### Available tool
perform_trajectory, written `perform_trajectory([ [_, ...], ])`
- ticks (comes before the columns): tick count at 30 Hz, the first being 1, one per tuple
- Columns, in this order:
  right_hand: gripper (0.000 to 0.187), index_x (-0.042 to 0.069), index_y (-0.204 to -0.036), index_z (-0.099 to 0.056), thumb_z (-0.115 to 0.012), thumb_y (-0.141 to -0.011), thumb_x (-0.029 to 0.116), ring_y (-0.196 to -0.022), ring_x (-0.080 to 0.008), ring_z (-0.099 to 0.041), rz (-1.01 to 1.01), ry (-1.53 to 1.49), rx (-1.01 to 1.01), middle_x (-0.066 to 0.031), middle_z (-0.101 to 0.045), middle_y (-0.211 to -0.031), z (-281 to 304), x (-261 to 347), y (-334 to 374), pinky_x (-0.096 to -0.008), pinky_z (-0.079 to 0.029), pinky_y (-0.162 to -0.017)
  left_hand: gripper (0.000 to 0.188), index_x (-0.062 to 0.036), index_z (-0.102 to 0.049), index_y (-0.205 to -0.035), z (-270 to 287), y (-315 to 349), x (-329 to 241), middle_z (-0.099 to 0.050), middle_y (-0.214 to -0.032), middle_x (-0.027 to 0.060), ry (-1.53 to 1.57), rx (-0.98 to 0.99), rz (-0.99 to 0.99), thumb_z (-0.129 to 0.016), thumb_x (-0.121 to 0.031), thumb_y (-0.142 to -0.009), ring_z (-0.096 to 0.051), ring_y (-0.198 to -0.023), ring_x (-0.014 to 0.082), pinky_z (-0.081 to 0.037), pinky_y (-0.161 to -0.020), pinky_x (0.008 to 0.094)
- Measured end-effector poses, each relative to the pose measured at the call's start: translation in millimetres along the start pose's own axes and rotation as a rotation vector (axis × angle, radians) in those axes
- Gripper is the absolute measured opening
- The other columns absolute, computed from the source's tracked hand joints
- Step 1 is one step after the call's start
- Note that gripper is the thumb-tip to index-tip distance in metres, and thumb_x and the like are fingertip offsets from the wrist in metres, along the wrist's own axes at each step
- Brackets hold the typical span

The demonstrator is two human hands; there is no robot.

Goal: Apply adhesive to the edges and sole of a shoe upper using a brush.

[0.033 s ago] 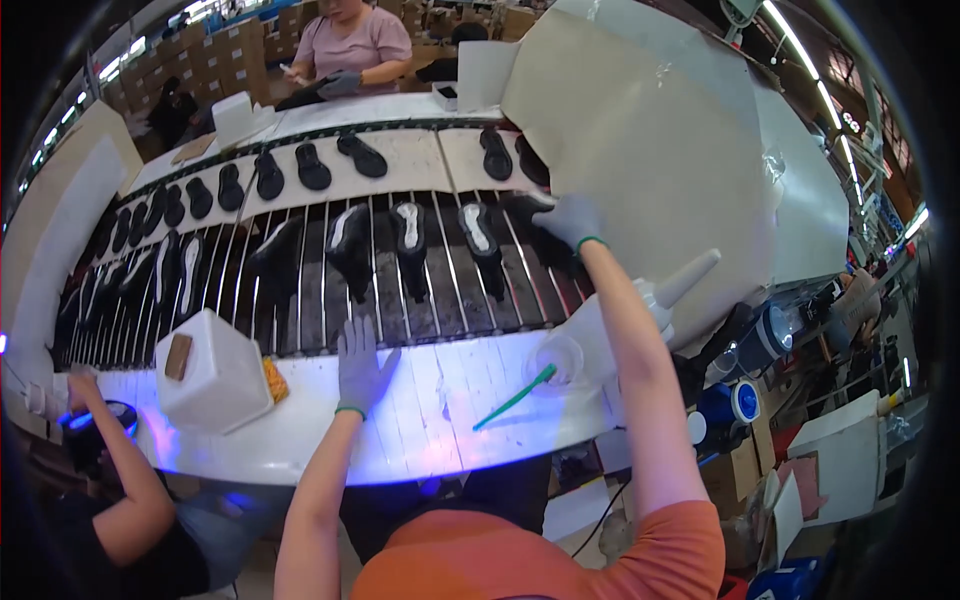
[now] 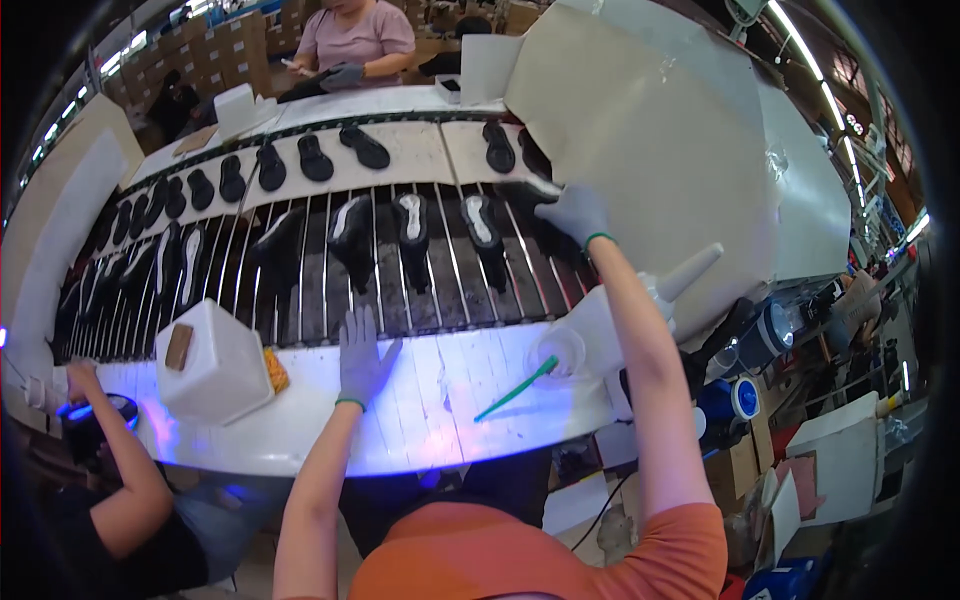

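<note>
My left hand point(image 2: 367, 362), in a grey glove with a green cuff, lies flat with fingers spread on the white work ledge point(image 2: 440, 440), just short of the rollers. It holds nothing. My right hand point(image 2: 577, 213), gloved the same way, reaches to the far right of the roller conveyor point(image 2: 345, 285). Its fingers close on a black shoe upper point(image 2: 525, 190), which is tilted so a white strip of its underside shows. The hand hides part of it. Black shoe uppers with white bottoms point(image 2: 412, 235) lie sole-side up on the rollers. Black soles point(image 2: 315, 158) line the white shelf beyond.
A green-handled brush point(image 2: 515, 390) rests in a clear cup point(image 2: 560, 350) near a white bottle point(image 2: 690, 275). A white box-shaped container point(image 2: 210, 365) stands left, beside an orange-yellow sponge point(image 2: 275, 370). A large grey hood point(image 2: 660, 140) walls the right. Co-workers sit at left and across the conveyor.
The black shoe upper at my right hand has tipped up, showing more of its white underside. The uppers on the rollers have shifted slightly. My left hand stays on the ledge.
</note>
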State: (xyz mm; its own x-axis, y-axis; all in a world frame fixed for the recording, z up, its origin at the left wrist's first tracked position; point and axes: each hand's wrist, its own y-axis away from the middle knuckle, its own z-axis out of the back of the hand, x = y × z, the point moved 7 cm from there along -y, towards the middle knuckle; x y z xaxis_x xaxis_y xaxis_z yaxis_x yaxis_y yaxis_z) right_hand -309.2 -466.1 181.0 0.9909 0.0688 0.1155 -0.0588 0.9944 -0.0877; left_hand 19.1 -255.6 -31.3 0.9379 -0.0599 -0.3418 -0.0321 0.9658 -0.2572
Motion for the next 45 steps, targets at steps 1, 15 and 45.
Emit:
perform_trajectory([
  [1,0.07,-0.002,-0.106,-0.067,-0.073,-0.064,0.053,-0.09,-0.0391,-0.066,0.063,-0.049,-0.143,-0.0232,-0.068,-0.098,19.2,8.7,17.5,-0.0441,-0.053,-0.079,0.087,0.0058,-0.022,-0.147,1.1,-0.7,0.3,-0.026,-0.153,0.0236,0.06,-0.039,-0.004,-0.054,-0.051,-0.09,-0.02,-0.143,0.0412,-0.017,-0.116,0.049],
  [15,0.038,-0.005,-0.125,-0.052,-0.061,-0.093,0.014,-0.078,-0.0105,-0.054,-0.499,-1.662,-0.208,-0.0058,-0.059,-0.099,-127.9,10.8,313.8,-0.0249,-0.045,-0.071,0.047,-0.0011,-0.054,-0.129,56.0,134.8,-45.5,-0.058,-0.127,0.008,1.214,-0.442,0.186,-0.07,-0.012,-0.086,-0.054,-0.114,0.0192,-0.038,-0.104,0.0363],
  [45,0.019,0.006,-0.095,-0.069,-0.065,-0.083,0.02,-0.078,-0.0343,-0.065,-0.169,0.017,-0.097,-0.0157,-0.066,-0.089,-83.9,-46.2,274.3,-0.0434,-0.051,-0.067,0.055,-0.0124,-0.047,-0.137,98.8,146.6,-106.5,-0.052,-0.137,0.0083,0.202,0.021,0.072,-0.06,-0.038,-0.09,-0.041,-0.131,0.0275,-0.019,-0.115,0.0487],
])
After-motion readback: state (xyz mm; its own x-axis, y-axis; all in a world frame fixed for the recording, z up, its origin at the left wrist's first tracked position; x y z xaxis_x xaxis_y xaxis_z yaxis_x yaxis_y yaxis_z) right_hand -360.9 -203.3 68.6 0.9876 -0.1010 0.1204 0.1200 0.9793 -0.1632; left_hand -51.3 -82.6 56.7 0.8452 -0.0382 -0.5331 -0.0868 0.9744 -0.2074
